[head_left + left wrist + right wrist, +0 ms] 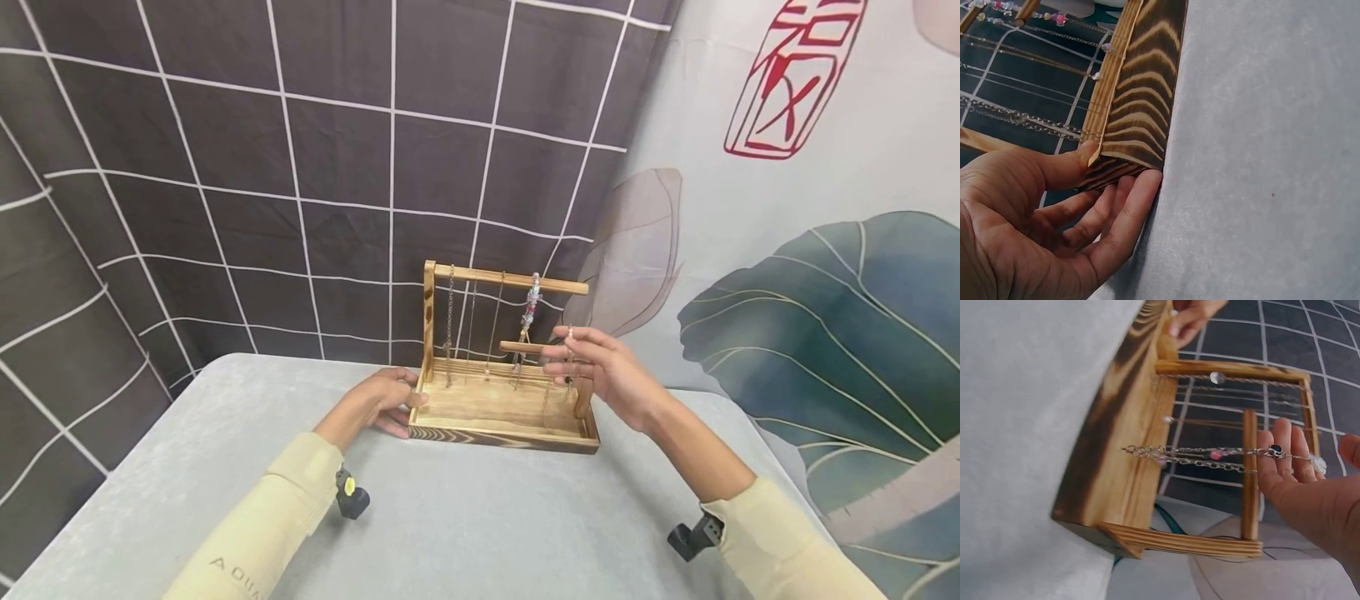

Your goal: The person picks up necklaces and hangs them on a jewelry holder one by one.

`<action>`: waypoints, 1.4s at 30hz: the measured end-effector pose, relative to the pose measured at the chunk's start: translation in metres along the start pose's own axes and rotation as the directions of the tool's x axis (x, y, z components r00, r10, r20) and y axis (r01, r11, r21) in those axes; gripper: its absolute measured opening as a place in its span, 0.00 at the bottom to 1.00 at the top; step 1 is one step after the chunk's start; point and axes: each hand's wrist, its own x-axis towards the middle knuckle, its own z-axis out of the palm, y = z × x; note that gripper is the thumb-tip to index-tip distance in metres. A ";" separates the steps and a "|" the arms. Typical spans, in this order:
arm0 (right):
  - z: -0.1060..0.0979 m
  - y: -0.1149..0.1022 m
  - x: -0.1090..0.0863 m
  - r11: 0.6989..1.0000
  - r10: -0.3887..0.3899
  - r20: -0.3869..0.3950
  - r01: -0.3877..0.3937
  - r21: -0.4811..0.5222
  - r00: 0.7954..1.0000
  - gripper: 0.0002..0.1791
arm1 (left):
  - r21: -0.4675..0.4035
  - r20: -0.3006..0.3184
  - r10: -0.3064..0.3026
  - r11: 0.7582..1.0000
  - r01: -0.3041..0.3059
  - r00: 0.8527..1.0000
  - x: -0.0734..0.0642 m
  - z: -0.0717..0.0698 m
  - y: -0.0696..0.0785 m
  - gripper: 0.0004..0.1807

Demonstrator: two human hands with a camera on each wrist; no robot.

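A wooden jewellery stand with a shallow tray base and two bars stands on the table. My left hand grips the tray's left end, thumb on the rim and fingers against the end wall, as the left wrist view shows. At the lower bar, my right hand carries a silver chain with a dark round bead. It drapes over the nearly straight fingers, with the thumb apart, and hangs down toward the tray. A bracelet of pink and clear beads hangs near my right fingertips.
From the upper bar hang several thin chains, including a thicker link chain at the left. The stand rests on a grey cloth-covered table. Behind it hang a dark grid-patterned curtain and a white printed curtain.
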 end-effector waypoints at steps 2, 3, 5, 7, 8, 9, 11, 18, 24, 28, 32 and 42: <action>-0.002 -0.006 0.001 1.000 -0.021 -0.007 0.021 0.009 1.000 0.22 | 0.007 -0.013 0.000 1.000 0.000 1.000 0.000 0.001 0.001 0.31; -0.003 -0.009 0.001 0.999 -0.030 -0.010 0.030 0.014 1.000 0.21 | 0.010 -0.017 -0.001 1.000 0.001 1.000 -0.001 0.001 0.002 0.31; -0.004 -0.014 0.001 0.999 -0.044 -0.014 0.044 0.027 0.999 0.20 | 0.015 -0.021 -0.003 1.000 0.003 1.000 -0.001 0.001 0.002 0.31; -0.004 -0.018 0.001 0.997 -0.056 -0.018 0.057 0.043 0.998 0.19 | 0.020 -0.022 -0.003 1.000 0.003 1.000 -0.002 0.002 0.002 0.31; -0.005 -0.020 0.001 0.997 -0.063 -0.021 0.064 0.051 0.998 0.18 | 0.021 -0.023 -0.003 1.000 0.004 1.000 -0.002 0.002 0.002 0.31; -0.005 -0.022 0.001 0.996 -0.068 -0.023 0.069 0.055 0.997 0.18 | 0.022 -0.025 -0.004 1.000 0.005 1.000 -0.002 0.002 0.001 0.30; -0.006 -0.027 0.001 0.995 -0.084 -0.031 0.085 0.058 0.996 0.16 | 0.023 -0.027 -0.006 1.000 0.007 1.000 -0.002 0.002 0.001 0.30; -0.009 -0.043 0.000 0.987 -0.132 -0.044 0.135 0.085 0.990 0.15 | 0.016 -0.028 -0.004 1.000 0.004 1.000 -0.002 0.003 0.000 0.32; -0.013 -0.057 0.002 0.980 -0.165 -0.046 0.169 0.107 0.985 0.16 | 0.014 -0.024 -0.002 1.000 0.002 1.000 -0.001 0.004 -0.002 0.33; -0.015 -0.066 0.005 0.974 -0.189 -0.056 0.195 0.119 0.980 0.16 | 0.016 -0.029 -0.002 1.000 0.002 1.000 0.000 0.002 -0.001 0.33; -0.018 -0.075 0.007 0.967 -0.211 -0.073 0.219 0.131 0.975 0.16 | 0.019 -0.025 -0.005 1.000 0.005 1.000 0.001 0.001 0.001 0.33; -0.022 -0.089 0.012 0.947 -0.256 -0.124 0.274 0.167 0.959 0.22 | 0.026 -0.021 -0.013 1.000 0.013 1.000 0.001 0.001 0.001 0.35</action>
